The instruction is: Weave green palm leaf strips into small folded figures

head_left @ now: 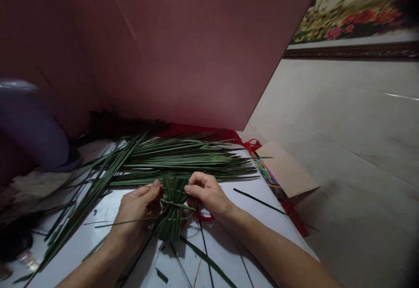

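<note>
A small woven piece of green leaf strips (172,211) rests on the white table (229,244) in front of me. My left hand (135,207) pinches its left side, fingers closed on a strip. My right hand (204,192) grips the upper right edge of the woven piece, fingers curled. Loose strip ends fan out below the weave towards me.
A big pile of long green leaves (170,157) lies behind the hands. A pink board (183,52) stands at the back. A cardboard box (288,170) with coloured items and red plastic sits at right. A purple rounded object (29,122) is at left. A red ring (200,216) lies under my right hand.
</note>
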`<state>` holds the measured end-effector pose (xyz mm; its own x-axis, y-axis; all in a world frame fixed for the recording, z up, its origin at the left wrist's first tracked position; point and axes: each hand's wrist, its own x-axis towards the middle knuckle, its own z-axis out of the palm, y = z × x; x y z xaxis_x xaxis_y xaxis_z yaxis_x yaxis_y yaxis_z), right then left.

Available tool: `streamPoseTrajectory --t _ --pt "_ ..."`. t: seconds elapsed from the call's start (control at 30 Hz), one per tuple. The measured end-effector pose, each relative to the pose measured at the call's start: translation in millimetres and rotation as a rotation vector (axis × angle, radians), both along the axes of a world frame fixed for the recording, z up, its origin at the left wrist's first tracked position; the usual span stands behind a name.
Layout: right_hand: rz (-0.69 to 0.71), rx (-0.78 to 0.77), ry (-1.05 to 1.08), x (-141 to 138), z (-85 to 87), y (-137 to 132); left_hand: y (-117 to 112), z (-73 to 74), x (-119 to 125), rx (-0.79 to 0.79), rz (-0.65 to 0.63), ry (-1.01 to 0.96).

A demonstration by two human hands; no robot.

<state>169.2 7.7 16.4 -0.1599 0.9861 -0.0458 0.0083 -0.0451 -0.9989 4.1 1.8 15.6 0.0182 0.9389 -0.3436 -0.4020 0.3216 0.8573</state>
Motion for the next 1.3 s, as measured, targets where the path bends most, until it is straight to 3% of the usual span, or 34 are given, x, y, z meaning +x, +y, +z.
streamPoseTrajectory --t 0.1,0.5,0.87,1.3 --pt "0.0 -0.006 -0.005 0.1 1.0 -0.7 -0.4 0.4 -0.6 -0.012 -0.044 0.018" --pt "-0.014 -0.034 0.027 -0.4 0.1 -0.6 -0.8 4.1 -0.8 -0.019 -0.029 0.042" --pt "-0.019 0.068 -0.07 1.1 -4.0 -1.2 -2.4 8.9 0.1 -0.031 -0.016 0.034" --pt "-0.025 0.095 -0.073 0.6 -0.7 -2.7 0.5 3.5 2.2 0.015 -0.065 -0.03"
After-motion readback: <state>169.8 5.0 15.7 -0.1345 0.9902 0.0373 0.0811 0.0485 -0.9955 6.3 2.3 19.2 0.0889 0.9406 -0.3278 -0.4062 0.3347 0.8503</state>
